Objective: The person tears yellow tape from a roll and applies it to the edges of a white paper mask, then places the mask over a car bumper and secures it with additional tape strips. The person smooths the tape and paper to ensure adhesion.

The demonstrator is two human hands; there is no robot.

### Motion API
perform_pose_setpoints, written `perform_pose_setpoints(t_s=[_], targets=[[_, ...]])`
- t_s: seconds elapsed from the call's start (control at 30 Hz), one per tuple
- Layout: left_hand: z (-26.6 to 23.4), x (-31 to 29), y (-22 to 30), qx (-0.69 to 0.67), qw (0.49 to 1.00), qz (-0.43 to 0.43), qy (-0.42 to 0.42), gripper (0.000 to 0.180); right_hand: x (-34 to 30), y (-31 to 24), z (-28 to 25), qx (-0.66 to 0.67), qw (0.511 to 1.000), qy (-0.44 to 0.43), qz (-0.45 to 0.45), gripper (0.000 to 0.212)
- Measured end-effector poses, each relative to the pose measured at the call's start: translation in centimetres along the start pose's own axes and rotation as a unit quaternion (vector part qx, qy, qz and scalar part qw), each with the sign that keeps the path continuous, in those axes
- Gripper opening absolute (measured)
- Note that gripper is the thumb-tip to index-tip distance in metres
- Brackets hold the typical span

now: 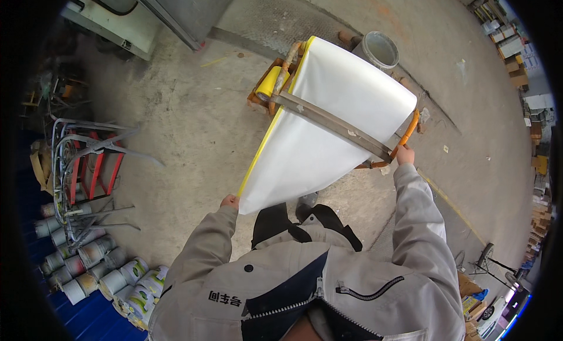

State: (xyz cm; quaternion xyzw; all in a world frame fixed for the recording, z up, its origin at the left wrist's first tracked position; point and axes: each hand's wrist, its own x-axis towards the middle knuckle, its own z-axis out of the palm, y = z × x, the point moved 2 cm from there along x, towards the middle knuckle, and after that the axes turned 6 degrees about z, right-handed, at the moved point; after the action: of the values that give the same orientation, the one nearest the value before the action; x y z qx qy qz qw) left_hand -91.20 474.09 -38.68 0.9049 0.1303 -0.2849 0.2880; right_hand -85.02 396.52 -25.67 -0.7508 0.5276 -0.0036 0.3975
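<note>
A wide white masking sheet (352, 83) with a yellow tape strip along its left edge stretches from a low metal stand toward me. Pinched in my left hand (230, 201) is the sheet's near left corner, at the taped edge. A flat metal bar (334, 124) lies slantwise across the sheet. At the bar's right end my right hand (405, 155) is closed on the orange-wrapped tube (413, 127) of the stand. A yellow tape roll (271, 83) sits on the stand's left side. The sheet hides most of the stand.
A grey bucket (380, 50) stands just behind the sheet. To the left are a metal frame with red bars (94, 165) and several stacked paint cans (97, 250). A vehicle panel (117, 24) is at upper left. Boxes (516, 71) line the far right.
</note>
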Motion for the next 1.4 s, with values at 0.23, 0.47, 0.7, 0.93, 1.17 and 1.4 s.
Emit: perform_pose_setpoints(t_s=[0.23, 0.47, 0.7, 0.93, 1.17, 1.4], targets=[[-4.3, -3.5, 1.2, -0.026, 0.999, 0.023, 0.02, 0.03, -2.8, 0.2, 1.0, -0.14, 0.974, 0.162, -0.066, 0.064], [-5.4, -7.3, -0.6, 0.019, 0.999, -0.042, 0.012, 0.03, -6.7, 5.5, 3.7, -0.012, 0.991, 0.103, -0.086, 0.063], [-7.1, -13.7, -6.7, -0.006, 0.997, -0.062, 0.042, 0.027, -11.2, 5.7, 5.9, -0.007, 0.986, 0.08, -0.149, 0.036], [-17.1, -23.3, -1.8, -0.245, 0.956, 0.136, 0.087, 0.017, -21.9, -5.8, 10.2, 0.018, 0.967, -0.044, -0.249, 0.019], [-30.7, -22.2, 29.0, -0.499, 0.826, 0.262, 0.008, 0.024, -28.6, -19.8, 8.3, 0.056, 0.933, -0.166, -0.313, 0.041], [-25.9, -24.6, 55.9, -0.467, 0.722, 0.493, -0.131, 0.016, -29.2, -31.0, -4.4, 0.054, 0.893, -0.293, -0.337, 0.064]])
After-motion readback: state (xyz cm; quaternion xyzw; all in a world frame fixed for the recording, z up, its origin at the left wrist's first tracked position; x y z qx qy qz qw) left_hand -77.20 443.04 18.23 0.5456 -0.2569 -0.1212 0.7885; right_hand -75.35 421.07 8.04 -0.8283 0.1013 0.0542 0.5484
